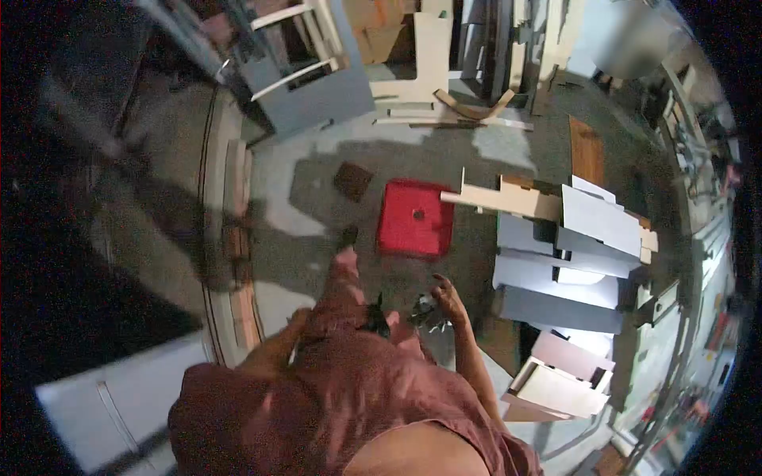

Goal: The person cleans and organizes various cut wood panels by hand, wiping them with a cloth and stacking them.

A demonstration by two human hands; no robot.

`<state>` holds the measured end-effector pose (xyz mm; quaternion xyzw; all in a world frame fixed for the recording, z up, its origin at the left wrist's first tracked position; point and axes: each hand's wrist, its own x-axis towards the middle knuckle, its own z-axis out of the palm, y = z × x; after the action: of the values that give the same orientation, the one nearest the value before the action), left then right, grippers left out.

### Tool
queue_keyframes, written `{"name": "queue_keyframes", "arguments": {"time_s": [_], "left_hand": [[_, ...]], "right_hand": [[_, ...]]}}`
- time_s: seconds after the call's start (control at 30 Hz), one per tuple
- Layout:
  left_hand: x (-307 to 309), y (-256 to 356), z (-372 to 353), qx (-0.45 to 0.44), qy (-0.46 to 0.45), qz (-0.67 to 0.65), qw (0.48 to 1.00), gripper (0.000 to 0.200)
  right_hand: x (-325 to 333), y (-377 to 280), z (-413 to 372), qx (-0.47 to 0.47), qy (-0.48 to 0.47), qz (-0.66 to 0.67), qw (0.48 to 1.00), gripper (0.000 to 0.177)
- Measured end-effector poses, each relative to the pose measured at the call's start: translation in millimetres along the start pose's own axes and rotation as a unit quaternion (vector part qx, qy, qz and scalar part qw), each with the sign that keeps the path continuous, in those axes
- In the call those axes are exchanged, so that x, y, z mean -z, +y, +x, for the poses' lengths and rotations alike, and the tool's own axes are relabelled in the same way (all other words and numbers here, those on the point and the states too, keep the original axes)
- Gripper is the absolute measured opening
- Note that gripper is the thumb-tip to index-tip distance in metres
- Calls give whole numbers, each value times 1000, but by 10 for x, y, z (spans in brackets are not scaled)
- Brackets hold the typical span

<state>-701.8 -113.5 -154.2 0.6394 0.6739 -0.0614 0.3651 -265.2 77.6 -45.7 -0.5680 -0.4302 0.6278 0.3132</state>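
My right hand (448, 300) hangs in front of my body, its thumb and fingers apart and loosely bent, with nothing seen between them. Just beside and below it in the view is a crumpled grey and dark thing (431, 316). My left hand (299, 324) is down by my thigh, its fingers mostly hidden against my clothing. Ahead of me on the floor stands a red plastic stool (401, 230) with a round hole in its top. A small brown square piece (353, 181) lies to the left beyond it.
Cut grey panels (559, 305) and pale boards (524, 200) are piled at the right, one board end overlapping the stool's edge. A curved wooden piece (476, 111) and long strips lie ahead. Large panels (317, 103) lean at the back. Planks (238, 238) run along the left.
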Motion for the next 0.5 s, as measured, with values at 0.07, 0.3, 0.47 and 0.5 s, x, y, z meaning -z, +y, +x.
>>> {"name": "queue_keyframes", "arguments": {"time_s": [0.07,0.3,0.47,0.5], "left_hand": [[582,-279,804,-40,19,23,999,40],[1742,-1285,754,254,-112,-382,881,38],[2719,-1562,1668,143,-173,-667,710,41],[2929,-1719,1961,135,-187,-649,725,41]], "right_hand": [[-129,437,755,-15,-1,-14,1000,33],[-735,2344,2776,36,-93,-538,837,49],[-977,2558,3128,-167,121,-289,935,57],[-960,1593,3112,-279,113,-253,920,61]]}}
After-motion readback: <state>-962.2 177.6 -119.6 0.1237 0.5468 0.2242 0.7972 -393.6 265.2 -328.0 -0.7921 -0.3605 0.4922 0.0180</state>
